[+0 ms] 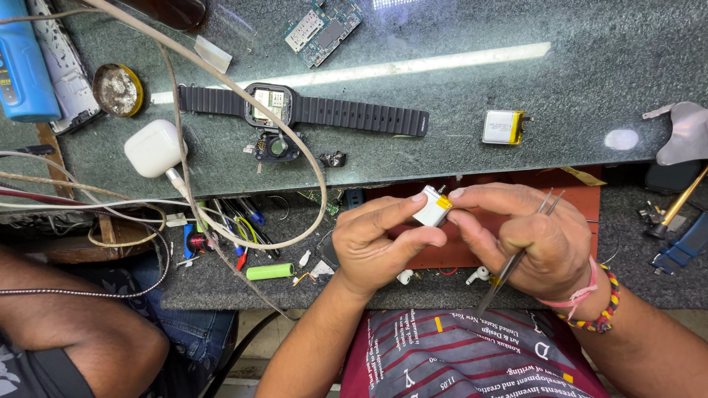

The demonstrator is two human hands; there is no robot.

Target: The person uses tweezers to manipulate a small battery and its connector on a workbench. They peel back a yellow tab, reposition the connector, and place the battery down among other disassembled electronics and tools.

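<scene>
You hold a small white cell with a yellow taped end (433, 206) above the near edge of the counter (457, 103), pinched between your left hand (376, 247) and right hand (516, 236); both are closed on it, fingertips meeting. Your right hand also grips metal tweezers (516, 262), points toward you. You appear to be inspecting the terminal end; turning the tweezers onto it calls for a steady pinch. On the counter lie a similar silver pouch cell (504, 127), an opened watch (269, 105), a white earbud case (153, 148) and a blue bottle (23, 66).

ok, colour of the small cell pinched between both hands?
Silver-white small cell with a yellow end strip; head view shows it.
</scene>
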